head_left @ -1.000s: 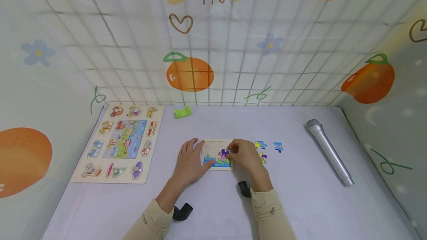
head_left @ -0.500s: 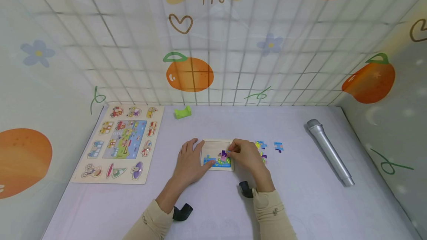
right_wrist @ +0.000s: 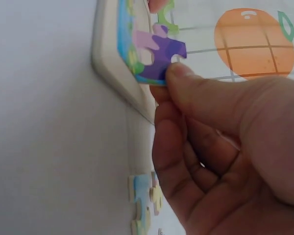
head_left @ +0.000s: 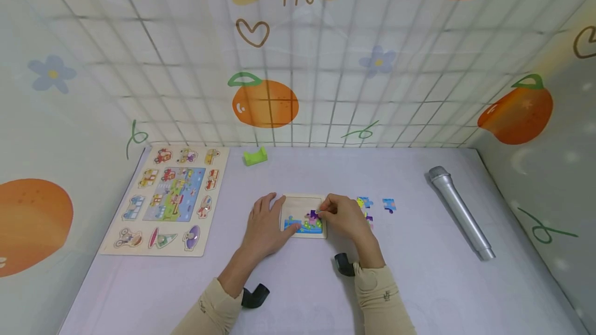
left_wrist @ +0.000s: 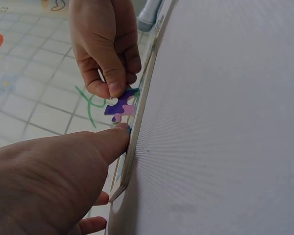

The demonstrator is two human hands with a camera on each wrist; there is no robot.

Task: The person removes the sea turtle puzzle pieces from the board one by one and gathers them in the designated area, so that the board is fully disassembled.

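Note:
In the head view, a small wooden puzzle tray [head_left: 298,202] lies on the table with blue, green and pink pieces along its near side. My left hand [head_left: 263,225] rests at its left side, thumb pressing on the assembled pieces and the other fingers extended. My right hand [head_left: 344,217] pinches a purple jigsaw piece [right_wrist: 167,53] between thumb and forefinger, over the tray's right part. Seen from the left wrist, this purple piece [left_wrist: 118,105] stands tilted above the tray, close beside my left thumb [left_wrist: 115,142]. Pink and green patches show beside its purple area.
Several loose jigsaw pieces [head_left: 364,202] lie right of the tray, one [head_left: 388,204] farther out. A wooden vehicle puzzle board [head_left: 173,195] is at left, a green plastic piece [head_left: 255,156] at the back, a silver microphone [head_left: 461,212] at right. A patterned cloth wall [head_left: 321,56] stands behind.
My right hand and forearm have shifted very slightly rightward, and the purple piece sits slightly lower over the tray. My left hand stays in place.

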